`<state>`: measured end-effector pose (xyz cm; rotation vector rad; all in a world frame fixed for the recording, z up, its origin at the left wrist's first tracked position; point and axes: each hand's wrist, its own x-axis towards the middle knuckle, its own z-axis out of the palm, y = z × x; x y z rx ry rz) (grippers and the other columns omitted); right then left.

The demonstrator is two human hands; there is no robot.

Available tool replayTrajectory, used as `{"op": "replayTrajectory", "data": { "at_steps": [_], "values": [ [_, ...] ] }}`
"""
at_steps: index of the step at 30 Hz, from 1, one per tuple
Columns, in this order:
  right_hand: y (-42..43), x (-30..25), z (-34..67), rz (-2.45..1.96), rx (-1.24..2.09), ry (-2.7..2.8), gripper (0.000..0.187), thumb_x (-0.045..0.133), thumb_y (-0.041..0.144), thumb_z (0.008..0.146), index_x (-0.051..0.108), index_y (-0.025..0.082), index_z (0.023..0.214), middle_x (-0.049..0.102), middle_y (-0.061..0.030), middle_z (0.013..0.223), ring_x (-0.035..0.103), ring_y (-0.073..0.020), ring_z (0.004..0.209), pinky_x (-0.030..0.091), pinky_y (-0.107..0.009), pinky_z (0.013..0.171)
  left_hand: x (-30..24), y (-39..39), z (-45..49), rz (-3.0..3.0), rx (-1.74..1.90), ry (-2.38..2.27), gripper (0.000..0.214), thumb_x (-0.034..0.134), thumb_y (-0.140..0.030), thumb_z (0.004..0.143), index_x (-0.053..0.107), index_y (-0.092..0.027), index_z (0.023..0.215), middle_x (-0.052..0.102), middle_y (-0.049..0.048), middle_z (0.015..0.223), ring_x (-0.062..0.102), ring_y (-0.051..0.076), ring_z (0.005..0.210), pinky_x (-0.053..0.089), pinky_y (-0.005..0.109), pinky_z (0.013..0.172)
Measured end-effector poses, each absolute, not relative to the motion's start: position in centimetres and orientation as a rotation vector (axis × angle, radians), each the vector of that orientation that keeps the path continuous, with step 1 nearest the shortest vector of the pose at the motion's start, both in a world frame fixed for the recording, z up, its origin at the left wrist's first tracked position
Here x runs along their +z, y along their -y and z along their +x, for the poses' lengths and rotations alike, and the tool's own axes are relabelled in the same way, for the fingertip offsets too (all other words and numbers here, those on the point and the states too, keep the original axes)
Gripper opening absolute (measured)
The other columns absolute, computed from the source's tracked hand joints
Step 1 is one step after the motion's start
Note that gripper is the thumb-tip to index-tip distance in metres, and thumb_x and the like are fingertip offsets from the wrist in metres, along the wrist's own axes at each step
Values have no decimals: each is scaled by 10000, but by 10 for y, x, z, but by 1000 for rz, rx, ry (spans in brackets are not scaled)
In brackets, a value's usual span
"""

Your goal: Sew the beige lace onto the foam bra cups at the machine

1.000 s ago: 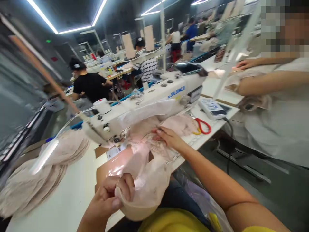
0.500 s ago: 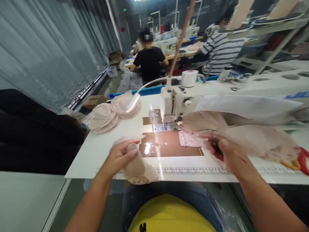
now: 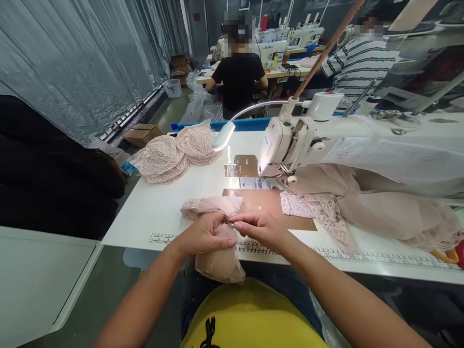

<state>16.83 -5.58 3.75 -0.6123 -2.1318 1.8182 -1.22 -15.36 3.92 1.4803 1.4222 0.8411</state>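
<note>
My left hand is closed around a sheer beige fabric piece at the table's front edge. Part of the cloth hangs below the hand; a lacy end lies on the table behind it. Thumb and forefinger of my right hand are pinched together at the cloth's edge, touching it beside my left fingers. A small dark thing shows at those fingertips, too small to name. Behind my hands stands a white sewing machine. More beige fabric with lace lies right of its needle.
Stacked lace pieces lie at the table's back left, near a small lamp. Orange-handled scissors rest at the right edge. A printed ruler runs along the front. Ahead, a person in black and one in stripes sit.
My right hand has moved left from the lace beside the machine to the cloth in my left hand. The view has shifted, and the hands are now together.
</note>
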Motion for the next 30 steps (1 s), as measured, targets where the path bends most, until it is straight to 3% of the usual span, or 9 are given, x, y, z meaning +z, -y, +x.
{"op": "replayTrajectory", "data": {
  "at_steps": [5, 8, 11, 16, 18, 20, 23, 26, 30],
  "values": [
    [55, 37, 182, -725, 1485, 2265, 396, 514, 478, 866, 716, 183, 1038, 684, -48, 752, 619, -184, 689, 486, -290, 628, 60, 156, -29, 1416, 801, -1200, 340, 718, -337, 673, 685, -184, 975, 665, 62, 969, 620, 236, 909, 478, 312, 798],
    [45, 28, 216, -872, 964, 2440, 363, 485, 439, 897, 679, 244, 1134, 696, -74, 1067, 635, -251, 969, 497, -356, 805, 82, 156, -74, 1402, 697, -1263, 334, 793, -304, 562, 746, -186, 870, 715, 63, 836, 671, 269, 810, 513, 342, 748],
    [30, 9, 257, -1024, 309, 2555, 361, 449, 392, 910, 688, 205, 1104, 687, -112, 1031, 619, -289, 941, 495, -402, 761, 96, 152, -125, 1377, 681, -1726, 444, 728, -426, 652, 710, -169, 1015, 699, 41, 739, 664, 253, 739, 522, 359, 723],
    [20, -10, 297, -999, -111, 2503, 346, 441, 326, 908, 695, 139, 1050, 652, -152, 1013, 589, -308, 952, 463, -469, 847, 90, 150, -130, 1829, 523, -2306, 573, 552, -420, 840, 485, -124, 1326, 575, 106, 1264, 480, 312, 1216, 327, 499, 1048],
    [28, -9, 295, -1005, -16, 2425, 327, 463, 333, 903, 687, 157, 1064, 650, -134, 1040, 588, -298, 985, 462, -462, 877, 77, 154, -103, 2024, 421, -2082, 632, 610, -438, 808, 434, -216, 1373, 435, 89, 1425, 381, 305, 1307, 332, 473, 1063],
    [40, -4, 285, -1039, 274, 2333, 303, 485, 351, 898, 682, 193, 1066, 642, -109, 1091, 591, -273, 1014, 482, -424, 877, 59, 157, -73, 2152, 328, -1815, 557, 637, -378, 803, 488, -268, 1328, 429, 67, 1432, 398, 282, 1295, 390, 420, 1028],
    [59, 2, 260, -1087, 969, 2141, 326, 554, 419, 859, 667, 213, 1085, 624, -98, 1159, 612, -240, 979, 525, -375, 823, 36, 157, -42, 2180, 478, -1806, 280, 528, -238, 876, 634, -219, 1135, 591, 88, 1212, 524, 244, 1125, 459, 374, 918],
    [71, 8, 234, -1072, 1647, 1794, 503, 603, 475, 819, 570, 202, 1240, 609, -122, 1188, 638, -199, 830, 553, -370, 734, 26, 158, -29, 2024, 785, -1924, 259, 466, -205, 907, 648, -186, 1090, 637, 74, 970, 583, 188, 894, 491, 314, 777],
    [83, 13, 204, -952, 2005, 1453, 526, 673, 469, 770, 580, 183, 1202, 640, -112, 1084, 619, -157, 742, 531, -300, 645, 26, 169, -9, 2008, 1040, -1905, 264, 479, -210, 903, 625, -166, 1119, 618, 72, 927, 575, 174, 843, 486, 292, 717]
  ]
}}
